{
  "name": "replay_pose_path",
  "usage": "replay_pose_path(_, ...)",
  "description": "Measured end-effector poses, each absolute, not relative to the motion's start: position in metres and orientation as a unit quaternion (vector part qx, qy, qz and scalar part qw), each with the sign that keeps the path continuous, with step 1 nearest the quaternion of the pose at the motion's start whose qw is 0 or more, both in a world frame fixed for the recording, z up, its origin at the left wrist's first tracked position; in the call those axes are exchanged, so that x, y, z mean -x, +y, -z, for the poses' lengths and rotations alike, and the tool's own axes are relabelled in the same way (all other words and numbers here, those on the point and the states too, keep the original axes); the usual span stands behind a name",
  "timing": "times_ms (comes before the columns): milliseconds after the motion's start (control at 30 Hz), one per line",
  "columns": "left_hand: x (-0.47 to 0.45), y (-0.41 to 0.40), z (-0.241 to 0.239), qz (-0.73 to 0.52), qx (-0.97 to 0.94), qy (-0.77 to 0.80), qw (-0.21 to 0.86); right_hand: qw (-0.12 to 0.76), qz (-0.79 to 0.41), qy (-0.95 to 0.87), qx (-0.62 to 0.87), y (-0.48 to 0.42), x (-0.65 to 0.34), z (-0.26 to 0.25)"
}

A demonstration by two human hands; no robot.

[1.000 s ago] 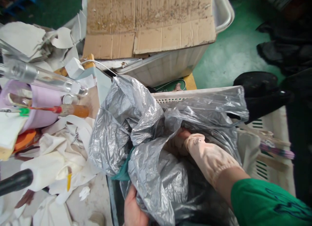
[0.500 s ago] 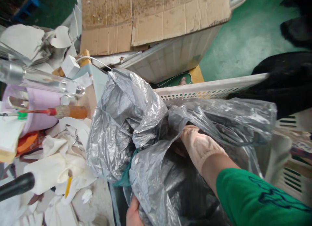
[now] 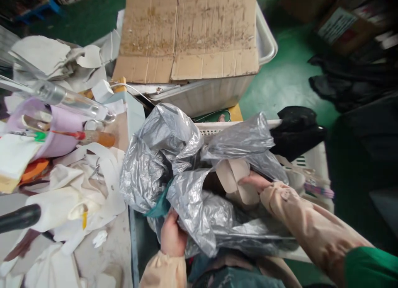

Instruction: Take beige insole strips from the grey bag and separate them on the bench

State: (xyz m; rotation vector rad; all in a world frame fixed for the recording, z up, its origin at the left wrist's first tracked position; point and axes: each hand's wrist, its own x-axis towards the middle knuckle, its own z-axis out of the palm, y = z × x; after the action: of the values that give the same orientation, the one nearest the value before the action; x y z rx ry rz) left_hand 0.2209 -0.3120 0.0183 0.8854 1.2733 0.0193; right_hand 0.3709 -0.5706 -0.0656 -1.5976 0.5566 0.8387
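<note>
**A:** What have I got in the left hand [image 3: 172,238]?

**B:** The near edge of the grey bag [image 3: 174,172]. Your fingers are curled shut around a fold of the plastic, low in the middle of the view. The bag sits crumpled in the white crate [image 3: 314,159], just right of the cluttered table [image 3: 118,246].

**A:** And the right hand [image 3: 261,185]? I see a beige sleeve running in from the near right.

**B:** It reaches into the bag's mouth, fingertips touching some tan strips [image 3: 234,178] that stick up out of the plastic. The fingers look pinched on a strip (the bag hides part of them, so I cannot tell how firmly).

**A:** What lies around it?

**B:** Far side, a flattened cardboard sheet [image 3: 189,35] rests on a grey tub [image 3: 211,93]. On the table to the left are white scraps [image 3: 81,192], a lilac cup [image 3: 59,130] and a clear tube [image 3: 74,101] lying across it. A black cloth [image 3: 295,130] hangs on the crate's far right corner, over green floor [image 3: 286,81].
</note>
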Motion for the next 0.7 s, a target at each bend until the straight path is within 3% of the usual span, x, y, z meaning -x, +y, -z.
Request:
replay_pose_path(100,-0.227,-0.317,-0.032,-0.037,-0.542,0.529,0.651,0.623,-0.456,0.216,0.598,-0.591,-0.360,0.035)
replay_pose_path(200,-0.231,-0.323,-0.063,-0.132,-0.693,0.410,0.578,0.651,-0.478,0.191,0.558,-0.605,-0.353,0.003)
replay_pose_path(267,-0.235,-0.331,-0.085,-0.120,-0.706,0.325,0.617,0.655,-0.468,0.181,0.564,-0.612,-0.349,-0.020)
replay_pose_path(400,-0.258,-0.360,-0.106,0.114,-0.575,0.233,0.776,0.676,-0.433,0.151,0.578,-0.620,-0.345,-0.064)
replay_pose_path(500,-0.279,-0.388,-0.106,0.217,-0.472,0.180,0.835,0.693,-0.425,0.130,0.567,-0.617,-0.344,-0.091)
replay_pose_path(700,-0.295,-0.423,-0.125,0.217,-0.375,0.174,0.884,0.725,-0.404,0.099,0.550,-0.608,-0.348,-0.127)
